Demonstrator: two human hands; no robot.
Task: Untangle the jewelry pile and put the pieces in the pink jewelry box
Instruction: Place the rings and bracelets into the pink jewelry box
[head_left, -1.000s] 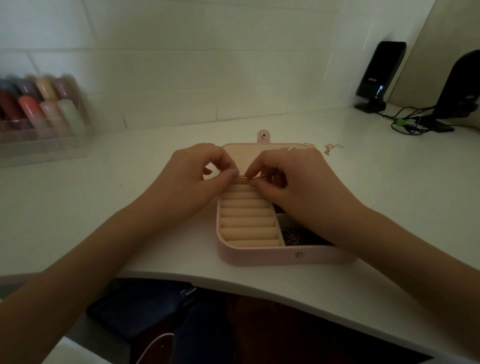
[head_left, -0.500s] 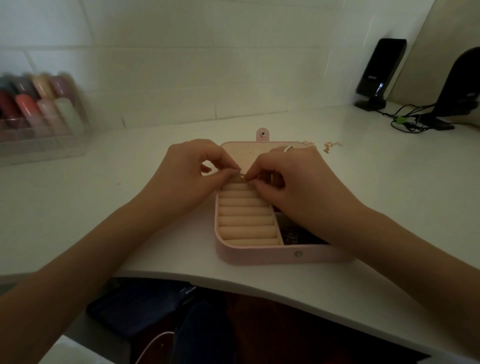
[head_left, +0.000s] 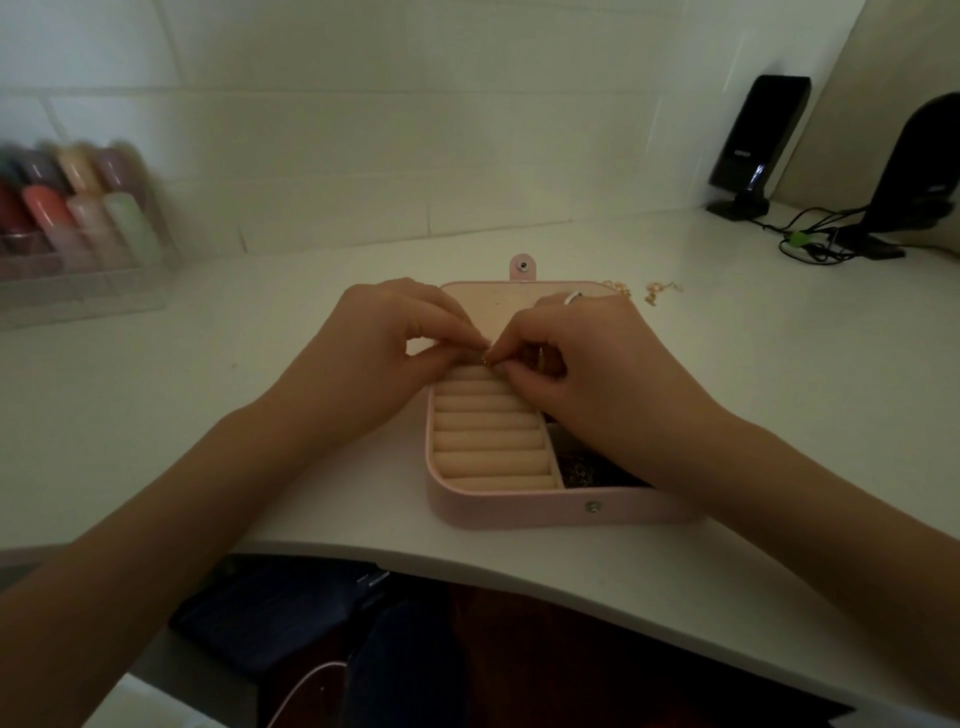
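Pinched between the thumb and fingertips of both the left hand (head_left: 374, 358) and the right hand (head_left: 587, 364) is a small gold piece (head_left: 485, 360), held just above the far end of the pink jewelry box (head_left: 519, 512). Both hands are closed on it, fingertips nearly touching; such a two-handed pinch is judged to suit something too small and fiddly for one hand, whether a clasp is being worked or the piece is being steered into place. Exactly what kind of piece it is cannot be told, since it is mostly hidden by the fingers.

The box is set open on the white desk (head_left: 260, 415), near the desk's front edge, presumably so that both forearms can be rested while fine work is done over it. Its lid (head_left: 498, 306) is laid flat behind it, with the snap tab (head_left: 522, 267) pointing away. The left part of the box is filled by the ring rolls (head_left: 491, 431), and the gold piece is held right over the farthest roll, which suggests it is meant to be seated there. To the right of the rolls, a compartment holding dark jewelry (head_left: 584, 467) is partly covered by the right wrist.

Beyond the box's far right corner, loose gold chain bits (head_left: 657, 291) are left on the desk, so the sorting is judged unfinished. A pale ring (head_left: 572, 297) is worn on the right hand.
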